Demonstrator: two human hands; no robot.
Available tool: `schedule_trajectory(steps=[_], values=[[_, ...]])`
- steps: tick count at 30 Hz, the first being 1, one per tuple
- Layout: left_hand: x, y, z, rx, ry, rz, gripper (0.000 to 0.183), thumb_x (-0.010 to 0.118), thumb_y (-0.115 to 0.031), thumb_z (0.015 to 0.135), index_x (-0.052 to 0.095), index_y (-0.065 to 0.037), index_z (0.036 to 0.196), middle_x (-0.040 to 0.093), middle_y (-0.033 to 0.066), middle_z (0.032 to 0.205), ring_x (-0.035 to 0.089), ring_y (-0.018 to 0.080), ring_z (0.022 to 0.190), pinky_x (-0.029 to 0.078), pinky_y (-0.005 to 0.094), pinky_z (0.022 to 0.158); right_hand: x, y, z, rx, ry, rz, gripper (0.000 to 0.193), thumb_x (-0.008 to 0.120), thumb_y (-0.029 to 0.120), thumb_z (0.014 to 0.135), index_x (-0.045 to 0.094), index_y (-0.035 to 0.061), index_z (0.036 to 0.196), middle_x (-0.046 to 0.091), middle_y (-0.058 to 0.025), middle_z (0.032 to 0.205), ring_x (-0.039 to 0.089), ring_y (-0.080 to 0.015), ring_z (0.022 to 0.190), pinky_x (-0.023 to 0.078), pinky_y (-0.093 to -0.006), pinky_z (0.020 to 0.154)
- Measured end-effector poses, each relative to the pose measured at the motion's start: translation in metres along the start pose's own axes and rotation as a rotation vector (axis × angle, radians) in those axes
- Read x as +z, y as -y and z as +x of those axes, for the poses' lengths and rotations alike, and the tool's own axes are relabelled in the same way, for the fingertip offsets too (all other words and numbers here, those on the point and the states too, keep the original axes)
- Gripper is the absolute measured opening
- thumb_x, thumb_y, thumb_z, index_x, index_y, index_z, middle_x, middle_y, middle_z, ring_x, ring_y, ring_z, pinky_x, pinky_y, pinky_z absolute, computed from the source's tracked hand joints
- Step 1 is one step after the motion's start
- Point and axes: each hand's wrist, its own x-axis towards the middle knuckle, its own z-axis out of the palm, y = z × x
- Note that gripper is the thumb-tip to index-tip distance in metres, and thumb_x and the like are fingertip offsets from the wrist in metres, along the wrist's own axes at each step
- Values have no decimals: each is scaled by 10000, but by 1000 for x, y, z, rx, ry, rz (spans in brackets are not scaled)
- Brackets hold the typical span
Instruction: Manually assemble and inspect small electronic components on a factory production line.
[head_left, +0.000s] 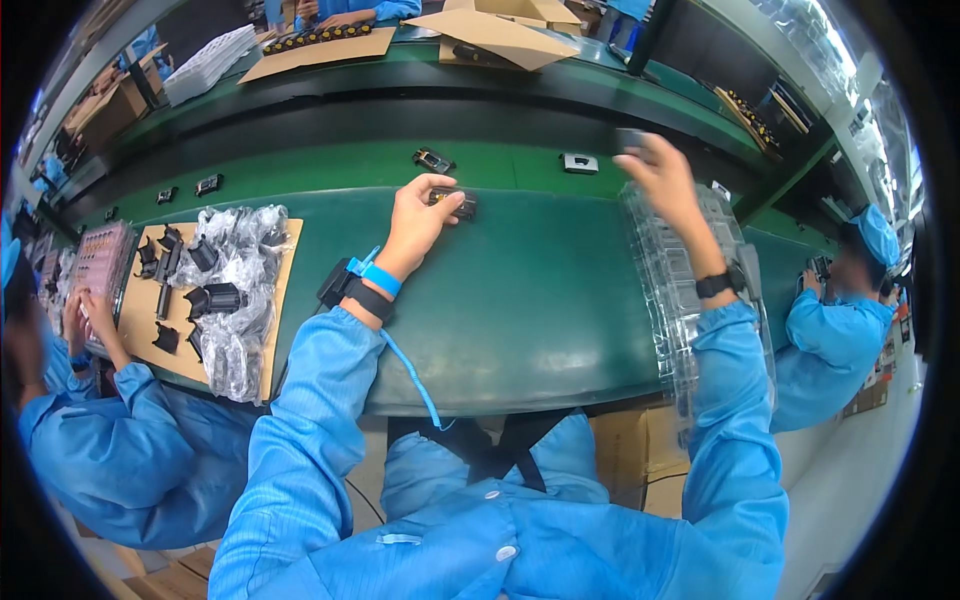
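Observation:
My left hand (418,222) is closed on a small black device (463,206) with some yellowish detail, low over the far edge of the green table. Raised at the right, my right hand (660,178) pinches a small dark grey piece (630,140), blurred by motion. Clear plastic blister trays (660,290) lie beneath my right forearm. Just beyond my left hand, another small black device (433,160) rests on the green conveyor belt. A white-and-black part (579,163) sits on the belt between my two hands.
On the left, a cardboard sheet (285,310) bears black plastic parts (215,298) and crumpled clear bags (240,240). Co-workers in blue sit at left (130,440) and right (835,330). Open cardboard boxes (500,35) stand on the far shelf. A blue wrist-strap cord (410,370) hangs from my left wrist.

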Motion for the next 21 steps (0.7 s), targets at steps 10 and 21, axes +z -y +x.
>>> schedule_trajectory(steps=[10, 21], values=[[4, -9, 4, -46, 73, -196, 431, 530, -387, 1109, 674, 2, 1223, 722, 77, 1064, 712, 151, 921, 600, 270, 756, 143, 53, 2, -109, 577, 120, 309, 737, 229, 966, 737, 31, 1203, 640, -136, 955, 596, -253, 874, 494, -388, 810], [1, -4, 4, -44, 120, -255, 239, 666, -132, 1030, 672, 7, 1225, 756, 85, 1069, 725, 129, 919, 606, 260, 760, 165, 49, -7, -72, 513, 53, 380, 652, 166, 1021, 664, 66, 1387, 582, -133, 1116, 566, -274, 1043, 474, -391, 964]])
